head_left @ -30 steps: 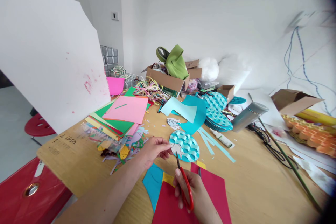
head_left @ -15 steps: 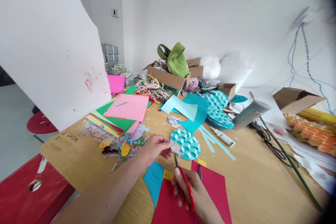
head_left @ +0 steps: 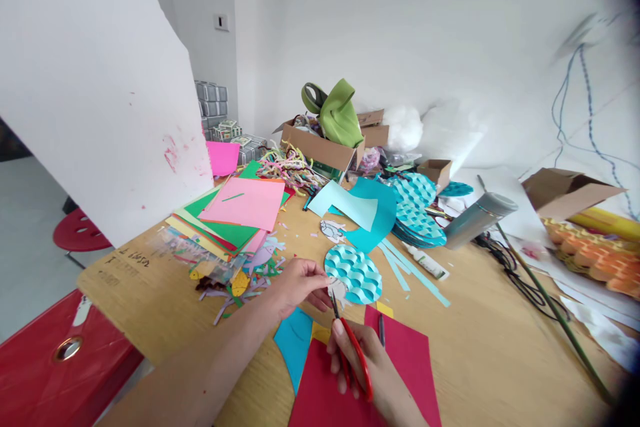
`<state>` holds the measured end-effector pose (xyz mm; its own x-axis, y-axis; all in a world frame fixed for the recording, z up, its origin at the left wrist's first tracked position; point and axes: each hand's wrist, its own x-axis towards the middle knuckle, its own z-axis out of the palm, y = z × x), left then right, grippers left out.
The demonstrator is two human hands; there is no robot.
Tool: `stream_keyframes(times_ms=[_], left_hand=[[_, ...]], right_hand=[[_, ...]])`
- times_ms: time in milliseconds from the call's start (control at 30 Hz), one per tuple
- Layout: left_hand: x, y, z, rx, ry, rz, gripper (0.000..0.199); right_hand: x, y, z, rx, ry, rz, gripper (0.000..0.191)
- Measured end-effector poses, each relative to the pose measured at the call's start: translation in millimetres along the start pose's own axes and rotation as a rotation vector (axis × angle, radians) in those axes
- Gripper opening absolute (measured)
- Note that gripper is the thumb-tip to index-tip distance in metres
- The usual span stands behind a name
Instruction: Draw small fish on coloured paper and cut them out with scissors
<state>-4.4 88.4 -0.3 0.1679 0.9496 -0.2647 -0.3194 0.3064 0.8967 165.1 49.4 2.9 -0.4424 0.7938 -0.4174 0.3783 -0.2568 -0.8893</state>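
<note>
My left hand (head_left: pixel 304 285) pinches a small white paper cutout (head_left: pixel 338 288) at its left edge. Red-handled scissors (head_left: pixel 356 353) are gripped in my right hand (head_left: pixel 364 359), their blades pointing up at the cutout's lower edge. Just behind the cutout lies a round teal piece with wavy paper strips (head_left: pixel 361 273). A white paper fish with drawn lines (head_left: pixel 331 231) rests farther back. Beneath my right hand is a dark red sheet (head_left: pixel 415 373) with a dark pen (head_left: pixel 381 330) on it. A blue paper piece (head_left: pixel 294 345) lies to its left.
Stacked coloured paper (head_left: pixel 245 207) and scraps cover the left of the wooden table (head_left: pixel 490 347). A glue bottle (head_left: pixel 428 262), a grey cylinder (head_left: pixel 480 219) and a long green stick stand or lie to the right. Behind is a cardboard box (head_left: pixel 317 147) with a green bag.
The white cutout has shifted slightly down and right and turned a little between my left fingers. The scissors remain at its lower edge, and the view has moved slightly.
</note>
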Motion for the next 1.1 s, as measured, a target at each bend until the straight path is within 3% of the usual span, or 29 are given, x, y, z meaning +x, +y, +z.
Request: stream_keyframes(times_ms=[1100], left_hand=[[-3.1,5.4,-1.9,-0.016,-0.053,-0.031,0.04]], right_hand=[[0.5,4.2,-0.8,0.046,-0.03,-0.021,0.068]])
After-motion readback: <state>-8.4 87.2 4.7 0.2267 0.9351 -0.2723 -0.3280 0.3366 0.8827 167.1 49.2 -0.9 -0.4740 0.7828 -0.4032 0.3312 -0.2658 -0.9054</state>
